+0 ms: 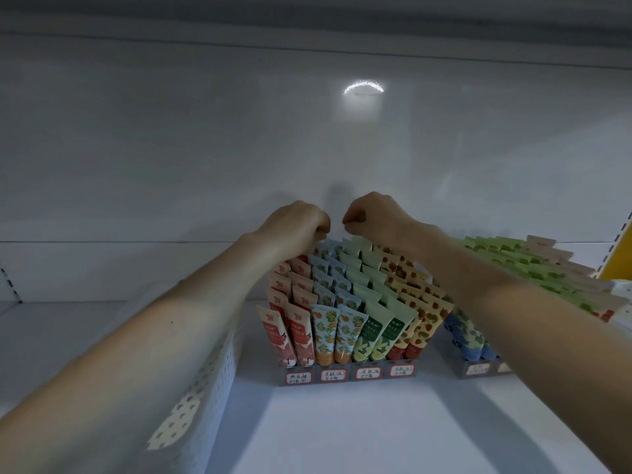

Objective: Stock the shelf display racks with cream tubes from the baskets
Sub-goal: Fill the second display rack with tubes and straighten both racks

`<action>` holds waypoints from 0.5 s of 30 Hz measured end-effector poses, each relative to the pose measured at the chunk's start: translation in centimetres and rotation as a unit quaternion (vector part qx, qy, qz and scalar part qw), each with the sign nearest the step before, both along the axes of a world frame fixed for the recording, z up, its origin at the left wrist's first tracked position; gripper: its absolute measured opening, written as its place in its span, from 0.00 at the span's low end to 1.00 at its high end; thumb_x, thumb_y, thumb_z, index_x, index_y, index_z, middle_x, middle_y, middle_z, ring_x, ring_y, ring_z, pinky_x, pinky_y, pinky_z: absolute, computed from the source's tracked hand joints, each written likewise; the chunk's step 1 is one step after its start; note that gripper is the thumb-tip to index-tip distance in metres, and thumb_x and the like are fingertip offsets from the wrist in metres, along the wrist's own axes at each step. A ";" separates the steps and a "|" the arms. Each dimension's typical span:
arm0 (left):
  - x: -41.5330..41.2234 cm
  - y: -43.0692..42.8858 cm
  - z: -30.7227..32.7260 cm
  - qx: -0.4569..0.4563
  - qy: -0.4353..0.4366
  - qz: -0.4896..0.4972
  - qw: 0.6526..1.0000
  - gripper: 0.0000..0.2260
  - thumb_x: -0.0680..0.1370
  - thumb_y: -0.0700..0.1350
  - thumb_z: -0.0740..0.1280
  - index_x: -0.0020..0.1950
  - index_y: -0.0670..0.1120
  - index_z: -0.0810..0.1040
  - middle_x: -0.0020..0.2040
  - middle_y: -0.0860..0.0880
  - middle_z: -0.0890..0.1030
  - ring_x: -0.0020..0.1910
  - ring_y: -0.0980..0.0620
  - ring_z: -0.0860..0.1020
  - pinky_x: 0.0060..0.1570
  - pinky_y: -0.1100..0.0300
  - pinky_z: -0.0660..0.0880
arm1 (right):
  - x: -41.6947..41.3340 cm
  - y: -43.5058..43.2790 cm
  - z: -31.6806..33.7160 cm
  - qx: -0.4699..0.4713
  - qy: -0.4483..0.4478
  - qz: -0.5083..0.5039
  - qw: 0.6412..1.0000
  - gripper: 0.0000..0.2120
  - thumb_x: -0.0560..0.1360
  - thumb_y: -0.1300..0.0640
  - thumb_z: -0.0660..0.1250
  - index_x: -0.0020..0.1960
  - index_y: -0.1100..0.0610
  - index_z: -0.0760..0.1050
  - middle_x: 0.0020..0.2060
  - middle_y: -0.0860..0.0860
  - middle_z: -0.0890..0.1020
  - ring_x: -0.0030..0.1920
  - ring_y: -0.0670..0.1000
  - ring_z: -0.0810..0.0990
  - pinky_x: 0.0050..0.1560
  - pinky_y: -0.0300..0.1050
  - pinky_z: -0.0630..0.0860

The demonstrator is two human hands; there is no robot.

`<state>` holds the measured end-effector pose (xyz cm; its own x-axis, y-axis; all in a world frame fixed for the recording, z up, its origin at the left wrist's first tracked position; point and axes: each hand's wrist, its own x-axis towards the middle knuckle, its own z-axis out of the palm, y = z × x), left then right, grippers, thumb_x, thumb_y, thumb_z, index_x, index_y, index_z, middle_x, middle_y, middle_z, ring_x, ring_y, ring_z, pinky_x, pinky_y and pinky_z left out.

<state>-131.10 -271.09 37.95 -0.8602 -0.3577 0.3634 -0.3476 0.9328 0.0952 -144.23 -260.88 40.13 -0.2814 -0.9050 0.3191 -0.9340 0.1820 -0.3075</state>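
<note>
left hand (294, 222) and right hand (372, 213) curl over the back row of the rack (345, 373) on the shelf; can't tell if either grip pinches anything. cream tubes (342, 323) fill its lanes, basket (205, 371) at left. judgement: seat back tubes straight down, avoid tipping neighbours.

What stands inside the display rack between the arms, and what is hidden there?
The rack holds four kinds of cream tubes: pink, orange-patterned, green and strawberry-patterned. The left hand and right hand cover the rear tubes' tops; whether their curled fingers grip anything cannot be seen.
</note>
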 end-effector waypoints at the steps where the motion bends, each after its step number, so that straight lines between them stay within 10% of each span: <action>1: 0.3 0.4 0.3 0.001 0.012 -0.005 1.000 0.09 0.78 0.38 0.62 0.53 0.38 0.80 0.51 0.40 0.81 0.50 0.42 0.78 0.51 0.48 0.75 | -0.1 0.7 0.5 -0.012 0.000 -0.001 1.000 0.09 0.76 0.62 0.64 0.54 0.62 0.79 0.55 0.55 0.80 0.55 0.52 0.77 0.52 0.38 0.70; 15: 4.2 9.0 -2.2 0.019 0.074 -0.070 0.995 0.09 0.79 0.42 0.63 0.50 0.40 0.82 0.47 0.47 0.80 0.49 0.51 0.76 0.49 0.61 0.68 | 0.1 11.4 -1.4 -0.051 -0.070 -0.031 0.996 0.08 0.76 0.58 0.65 0.52 0.58 0.80 0.46 0.50 0.81 0.43 0.45 0.76 0.46 0.32 0.71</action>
